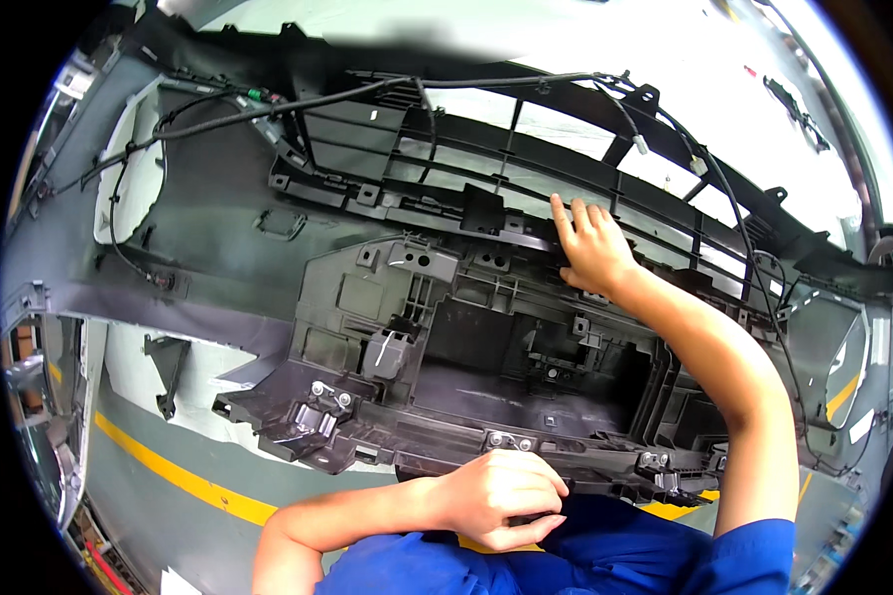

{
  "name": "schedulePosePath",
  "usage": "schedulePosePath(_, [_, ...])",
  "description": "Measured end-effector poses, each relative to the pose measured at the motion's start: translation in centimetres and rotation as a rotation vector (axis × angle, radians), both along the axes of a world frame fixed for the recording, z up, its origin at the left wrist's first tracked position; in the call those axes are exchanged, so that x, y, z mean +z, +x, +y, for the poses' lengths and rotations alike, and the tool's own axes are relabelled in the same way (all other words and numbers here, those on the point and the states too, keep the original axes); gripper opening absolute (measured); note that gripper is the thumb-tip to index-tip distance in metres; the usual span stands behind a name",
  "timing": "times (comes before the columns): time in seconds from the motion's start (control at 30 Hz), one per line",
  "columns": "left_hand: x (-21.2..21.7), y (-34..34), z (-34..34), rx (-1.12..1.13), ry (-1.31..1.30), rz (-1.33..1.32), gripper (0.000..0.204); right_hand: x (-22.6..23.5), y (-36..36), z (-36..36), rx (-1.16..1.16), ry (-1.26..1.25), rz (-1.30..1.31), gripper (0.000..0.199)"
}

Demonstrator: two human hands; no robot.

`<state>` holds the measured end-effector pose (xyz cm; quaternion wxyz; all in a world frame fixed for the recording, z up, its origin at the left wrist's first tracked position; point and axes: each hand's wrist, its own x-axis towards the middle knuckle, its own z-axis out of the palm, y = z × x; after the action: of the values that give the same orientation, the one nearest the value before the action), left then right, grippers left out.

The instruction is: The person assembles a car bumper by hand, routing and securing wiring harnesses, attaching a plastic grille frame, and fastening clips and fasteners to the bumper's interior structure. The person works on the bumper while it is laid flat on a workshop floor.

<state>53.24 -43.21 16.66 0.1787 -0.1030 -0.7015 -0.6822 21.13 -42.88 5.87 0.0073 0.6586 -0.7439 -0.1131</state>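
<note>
A large dark car bumper (218, 248) lies before me, its inner side with ribs and brackets showing. My right hand (595, 248) reaches across it, fingers stretched out and resting at the slatted grille (556, 129). Close to my body, my left hand (506, 496) is curled at the near edge of the black plastic carrier (367, 297). Something dark shows between its thumb and fingers, but I cannot make out what. A black wiring harness (367, 91) runs along the far side, with a loose light connector (640, 145) hanging off it.
White sheeting (446, 25) lies beyond the bumper. Yellow lines (179, 474) mark the grey floor. Shelving with parts (40, 397) stands at the left, and another cable with connectors (796, 109) is at the upper right.
</note>
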Motion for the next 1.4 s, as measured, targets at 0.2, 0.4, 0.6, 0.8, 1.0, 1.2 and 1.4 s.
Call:
schedulePosePath(0.2, [8.2, -0.8, -3.9, 0.133, -0.475, -0.253, 0.039, -1.3, -0.2, 1.7, 0.01, -0.125, 0.064, 0.101])
schedulePosePath(0.4, [9.8, -7.1, -13.7, 0.199, -1.248, -0.536, 0.063, -2.0, 0.1, 1.6, -0.004, -0.161, 0.093, 0.095])
schedulePosePath(0.6, [-2.0, -13.7, -21.9, -0.038, -1.572, -0.776, 0.086, -0.6, -0.2, 1.7, -0.058, -0.102, 0.013, 0.105])
schedulePosePath(0.8, [-6.8, -11.1, -23.4, 0.232, -1.487, -0.84, 0.083, -2.2, -0.1, 1.0, -0.076, -0.15, 0.011, 0.098])
schedulePosePath(1.0, [2.4, -8.4, -18.7, 0.286, -1.219, -0.8, 0.056, -4.0, -0.7, 1.3, -0.101, -0.174, 0.017, 0.064])
schedulePosePath(1.2, [10.9, 7.3, -11.9, 1.088, -0.99, -0.151, 0.017, 0.7, 2.0, 2.2, -0.073, -0.011, -0.113, 0.088])
schedulePosePath(1.4, [-0.7, 27.9, -7.6, 1.994, -0.311, -0.329, 0.011, -0.5, -1.5, 2.5, -0.05, 0.02, -0.275, 0.102])
